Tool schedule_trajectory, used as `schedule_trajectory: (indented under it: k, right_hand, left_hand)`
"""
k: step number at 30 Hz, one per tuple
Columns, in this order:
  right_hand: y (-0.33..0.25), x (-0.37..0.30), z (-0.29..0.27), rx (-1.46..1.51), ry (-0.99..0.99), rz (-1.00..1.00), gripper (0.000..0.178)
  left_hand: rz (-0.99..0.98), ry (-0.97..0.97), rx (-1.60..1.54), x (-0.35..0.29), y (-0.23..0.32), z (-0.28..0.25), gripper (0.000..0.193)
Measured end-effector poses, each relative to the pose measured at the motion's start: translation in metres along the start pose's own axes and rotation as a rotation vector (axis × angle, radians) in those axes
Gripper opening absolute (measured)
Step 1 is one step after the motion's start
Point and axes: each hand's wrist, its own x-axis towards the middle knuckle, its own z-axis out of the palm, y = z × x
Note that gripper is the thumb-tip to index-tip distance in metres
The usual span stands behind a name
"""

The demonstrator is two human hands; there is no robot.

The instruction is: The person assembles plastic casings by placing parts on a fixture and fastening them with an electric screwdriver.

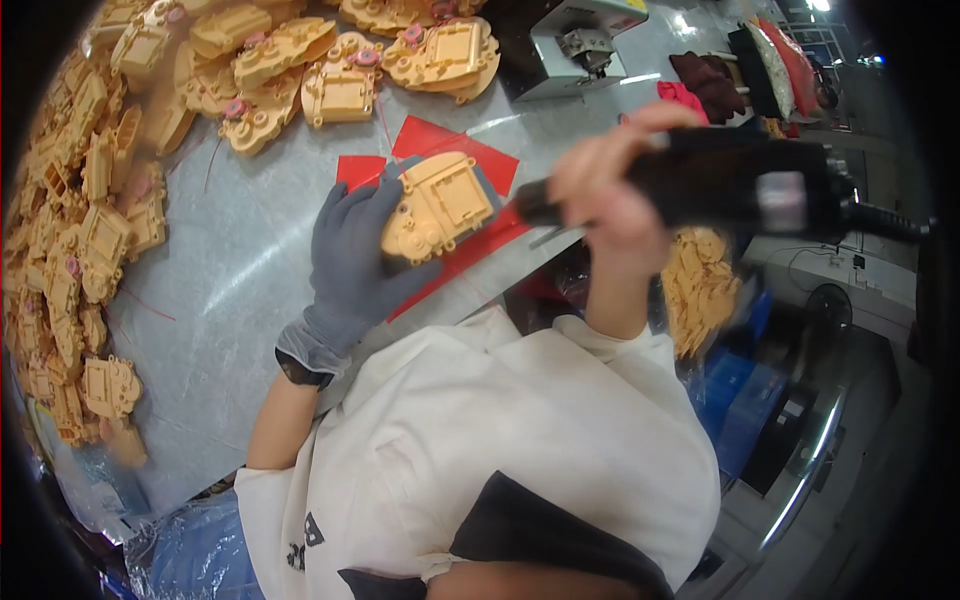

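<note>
My left hand (352, 245), in a grey glove, curls its fingers and thumb round the left side of a yellow-orange plastic housing (438, 203). That housing rests on a dark grey block (486, 188) over red sheet strips (450, 275) on the table. Bare and blurred by motion, my right hand (612, 185) is wrapped round a black electric screwdriver (735, 185). The tool lies nearly level, its nose pointing left toward the housing and apart from it. Whether a bit or screw sits at its tip cannot be made out.
Many similar housings (75, 240) are heaped along the left, with more housings (340, 80) at the back. A metal machine (575, 50) stands at the far right of the grey table (220, 270). Yellow-orange parts (700, 285) and blue bins (735, 400) lie to my right.
</note>
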Motion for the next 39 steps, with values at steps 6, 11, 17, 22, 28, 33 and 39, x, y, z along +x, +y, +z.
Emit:
schedule_trajectory:
  k: [6, 11, 17, 22, 28, 33, 39]
  right_hand:
    - [-0.011, 0.105, -0.072, -0.262, 0.727, -0.297, 0.02]
    - [0.022, 0.104, -0.081, -0.374, 0.753, -0.092, 0.025]
    - [0.01, 0.061, -0.089, -0.18, 0.529, -0.09, 0.027]
    - [-0.028, 0.004, 0.018, 0.011, -0.044, -0.033, 0.06]
    - [-0.016, -0.013, 0.055, 0.015, -0.141, 0.038, 0.051]
    - [-0.008, -0.014, 0.059, -0.035, -0.183, 0.022, 0.048]
    - [0.003, -0.018, 0.065, -0.028, -0.147, 0.024, 0.046]
  left_hand:
    - [0.004, -0.026, -0.03, 0.002, 0.006, 0.004, 0.075]
    - [0.022, -0.006, -0.013, 0.003, 0.002, 0.006, 0.076]
    - [-0.012, 0.004, -0.023, 0.006, 0.003, 0.004, 0.078]
    - [0.004, 0.006, -0.009, 0.0, 0.0, 0.002, 0.08]
    - [-0.015, 0.01, 0.009, -0.001, -0.001, 0.005, 0.082]
    - [0.006, 0.041, -0.004, -0.004, -0.003, 0.005, 0.078]
    - [0.011, 0.031, 0.015, -0.006, -0.001, 0.002, 0.077]
